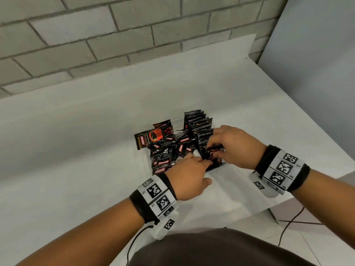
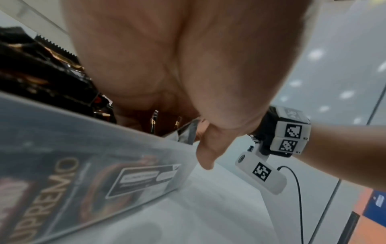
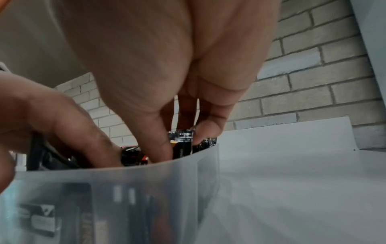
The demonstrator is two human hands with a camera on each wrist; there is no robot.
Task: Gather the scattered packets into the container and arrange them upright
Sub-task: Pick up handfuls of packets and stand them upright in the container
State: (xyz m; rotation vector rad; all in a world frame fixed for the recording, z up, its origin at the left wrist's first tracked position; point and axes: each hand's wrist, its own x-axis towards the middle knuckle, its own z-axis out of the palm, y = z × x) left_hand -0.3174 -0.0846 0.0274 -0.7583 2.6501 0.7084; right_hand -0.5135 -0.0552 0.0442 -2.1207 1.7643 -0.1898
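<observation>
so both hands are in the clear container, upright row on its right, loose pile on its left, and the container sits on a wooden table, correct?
Not quite: the table is white, not wooden, as the head view shows. The rest holds: left hand and right hand reach into the clear container, upright row on its right, loose pile on its left.

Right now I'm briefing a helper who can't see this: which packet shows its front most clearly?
On the white table, find the clear container under both hands. At the far-left edge of its pile of black packets lies the SUPREMO packet. It alone lies face up, showing a red cup, while the rest overlap or stand on edge.
</observation>
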